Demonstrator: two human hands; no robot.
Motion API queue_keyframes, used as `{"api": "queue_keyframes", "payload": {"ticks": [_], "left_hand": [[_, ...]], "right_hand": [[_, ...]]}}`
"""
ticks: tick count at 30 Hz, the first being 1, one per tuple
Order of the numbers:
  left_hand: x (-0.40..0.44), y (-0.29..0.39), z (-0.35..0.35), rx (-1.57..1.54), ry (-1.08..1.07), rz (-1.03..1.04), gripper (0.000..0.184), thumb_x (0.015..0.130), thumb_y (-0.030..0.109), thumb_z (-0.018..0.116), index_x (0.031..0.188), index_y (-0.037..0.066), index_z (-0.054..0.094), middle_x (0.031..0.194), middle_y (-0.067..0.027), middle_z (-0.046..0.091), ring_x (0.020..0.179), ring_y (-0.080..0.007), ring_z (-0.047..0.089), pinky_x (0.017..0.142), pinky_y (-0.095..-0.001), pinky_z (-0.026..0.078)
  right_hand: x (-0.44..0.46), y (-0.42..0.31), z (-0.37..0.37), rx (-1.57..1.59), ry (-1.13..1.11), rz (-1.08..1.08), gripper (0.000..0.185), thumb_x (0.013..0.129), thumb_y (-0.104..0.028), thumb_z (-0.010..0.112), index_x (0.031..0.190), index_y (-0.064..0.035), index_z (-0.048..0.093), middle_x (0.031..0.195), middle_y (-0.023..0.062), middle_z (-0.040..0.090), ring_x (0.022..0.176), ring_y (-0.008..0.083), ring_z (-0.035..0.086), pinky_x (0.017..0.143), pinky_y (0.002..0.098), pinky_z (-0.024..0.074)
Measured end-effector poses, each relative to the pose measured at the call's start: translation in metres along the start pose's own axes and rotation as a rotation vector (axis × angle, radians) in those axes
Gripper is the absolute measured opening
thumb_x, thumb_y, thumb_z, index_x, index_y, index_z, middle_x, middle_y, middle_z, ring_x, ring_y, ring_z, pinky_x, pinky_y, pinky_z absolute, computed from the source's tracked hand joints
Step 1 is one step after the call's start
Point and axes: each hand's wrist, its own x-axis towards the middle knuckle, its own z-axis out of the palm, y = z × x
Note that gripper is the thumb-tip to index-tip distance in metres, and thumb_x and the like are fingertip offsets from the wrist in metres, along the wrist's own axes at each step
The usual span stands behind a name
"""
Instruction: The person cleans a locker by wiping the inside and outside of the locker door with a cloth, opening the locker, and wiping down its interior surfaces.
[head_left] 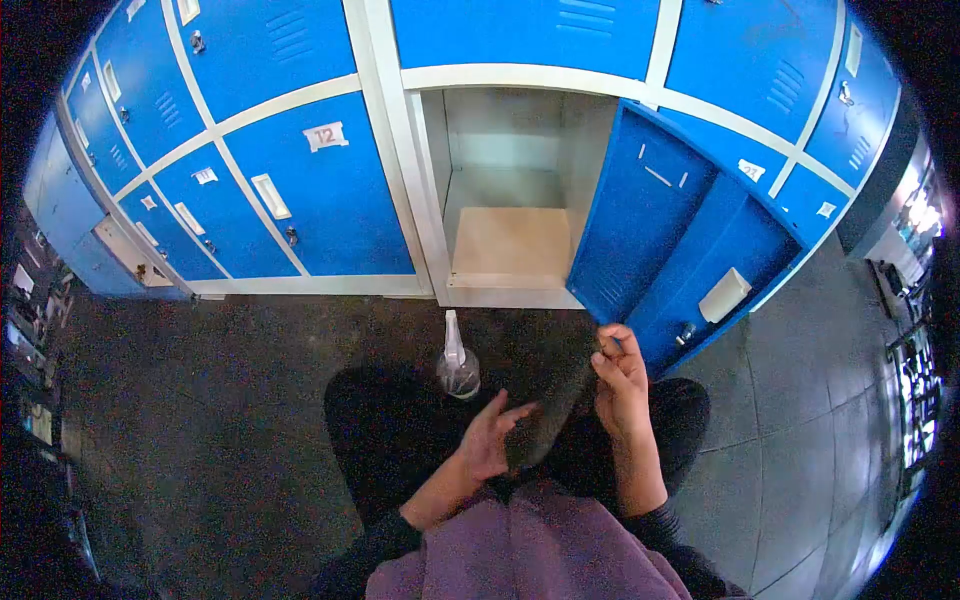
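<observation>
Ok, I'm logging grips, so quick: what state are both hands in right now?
Left hand: open, fingers apart, beside the dark cloth; whether it touches can't be told.
Right hand: closed, pinching the dark cloth.

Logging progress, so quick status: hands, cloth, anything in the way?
Right hand pinches dark cloth's upper end. Left hand at lower end, grip unclear. Possibly in the way: spray bottle, on floor before open locker.

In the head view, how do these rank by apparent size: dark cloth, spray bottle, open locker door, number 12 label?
Largest to smallest:
1. Open locker door
2. Dark cloth, edges unclear
3. Spray bottle
4. Number 12 label
</observation>
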Motion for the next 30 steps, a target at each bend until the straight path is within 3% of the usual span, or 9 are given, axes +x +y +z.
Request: {"api": "queue_keyframes", "payload": {"ticks": [1, 4, 7, 10, 13, 16, 23, 28, 30], "left_hand": [[0.005, -0.007, 0.000, 0.043, 0.116, -0.024, 0.067, 0.088, 0.057, 0.034, 0.127, 0.002, 0.039, 0.117, -0.0194, 0.053, 0.103, -0.0297, 0.055, 0.088, -0.0436, 0.045], [0.014, -0.018, 0.006, 0.252, -0.067, 0.052, 0.074, 0.085, 0.062, 0.034, 0.128, 0.002, 0.039, 0.117, -0.0207, 0.052, 0.102, -0.0278, 0.057, 0.086, -0.0407, 0.047], [0.009, -0.023, 0.020, -0.239, -0.465, -0.188, 0.076, 0.084, 0.064, 0.033, 0.128, 0.003, 0.039, 0.116, -0.0205, 0.053, 0.098, -0.0265, 0.059, 0.084, -0.0382, 0.048], [0.006, -0.022, 0.037, -0.004, -0.179, 0.109, 0.073, 0.085, 0.063, 0.033, 0.127, 0.004, 0.042, 0.116, -0.0172, 0.054, 0.096, -0.0242, 0.059, 0.081, -0.0352, 0.049], [0.009, -0.004, 0.017, 0.101, -0.185, 0.160, 0.064, 0.088, 0.055, 0.038, 0.127, 0.005, 0.042, 0.115, -0.0123, 0.055, 0.098, -0.0221, 0.058, 0.081, -0.0345, 0.048], [0.011, 0.003, 0.023, 0.292, 0.118, 0.271, 0.051, 0.090, 0.042, 0.046, 0.126, 0.006, 0.043, 0.113, -0.0080, 0.056, 0.101, -0.0205, 0.056, 0.084, -0.0342, 0.047], [-0.001, 0.005, 0.029, 0.714, 0.330, 0.327, 0.036, 0.089, 0.023, 0.052, 0.120, 0.005, 0.046, 0.113, -0.0073, 0.056, 0.104, -0.0214, 0.054, 0.089, -0.0398, 0.045], [0.008, 0.008, 0.017, 0.208, 0.153, 0.086, 0.036, 0.089, 0.020, 0.051, 0.120, 0.004, 0.044, 0.116, -0.0083, 0.054, 0.104, -0.0235, 0.055, 0.090, -0.0419, 0.043], [0.006, 0.013, 0.015, 0.262, 0.197, 0.111, 0.037, 0.088, 0.020, 0.053, 0.121, 0.005, 0.043, 0.116, -0.0080, 0.053, 0.103, -0.0236, 0.055, 0.091, -0.0420, 0.042]], "right_hand": [[-0.002, -0.004, 0.003, -0.004, 0.021, 0.015, 0.034, 0.078, 0.004, 0.054, 0.109, -0.0100, 0.046, 0.101, 0.0013, 0.052, 0.088, 0.0085, 0.047, 0.078, 0.0216, 0.0356], [-0.003, -0.007, 0.000, 0.002, 0.026, 0.018, 0.033, 0.078, 0.003, 0.055, 0.107, -0.0097, 0.046, 0.100, 0.0012, 0.052, 0.087, 0.0095, 0.047, 0.078, 0.0224, 0.0369], [-0.004, -0.012, 0.003, -0.020, -0.016, 0.005, 0.032, 0.078, 0.002, 0.055, 0.106, -0.0094, 0.046, 0.100, 0.0012, 0.051, 0.088, 0.0106, 0.048, 0.079, 0.0236, 0.0380], [-0.005, -0.012, 0.008, -0.019, -0.012, -0.005, 0.031, 0.078, 0.002, 0.056, 0.105, -0.0097, 0.046, 0.097, 0.0001, 0.050, 0.083, 0.0088, 0.047, 0.075, 0.0222, 0.0385], [-0.010, -0.021, 0.012, -0.032, 0.006, -0.021, 0.031, 0.077, 0.003, 0.056, 0.103, -0.0102, 0.046, 0.093, -0.0011, 0.048, 0.076, 0.0069, 0.046, 0.069, 0.0210, 0.0388], [-0.014, -0.019, 0.002, 0.038, 0.008, 0.034, 0.032, 0.076, 0.006, 0.055, 0.103, -0.0098, 0.047, 0.091, -0.0019, 0.047, 0.074, 0.0052, 0.044, 0.066, 0.0192, 0.0368], [-0.020, -0.011, -0.007, -0.036, 0.048, 0.075, 0.030, 0.075, 0.010, 0.054, 0.101, -0.0064, 0.050, 0.088, -0.0028, 0.046, 0.080, 0.0060, 0.044, 0.070, 0.0182, 0.0342], [-0.017, -0.011, -0.010, -0.143, 0.077, 0.057, 0.032, 0.075, 0.013, 0.051, 0.100, -0.0053, 0.050, 0.084, -0.0032, 0.044, 0.078, 0.0058, 0.042, 0.069, 0.0180, 0.0329], [-0.016, -0.016, -0.009, -0.153, 0.077, 0.072, 0.032, 0.073, 0.013, 0.051, 0.100, -0.0054, 0.050, 0.081, -0.0038, 0.042, 0.076, 0.0055, 0.041, 0.068, 0.0178, 0.0322]]}}
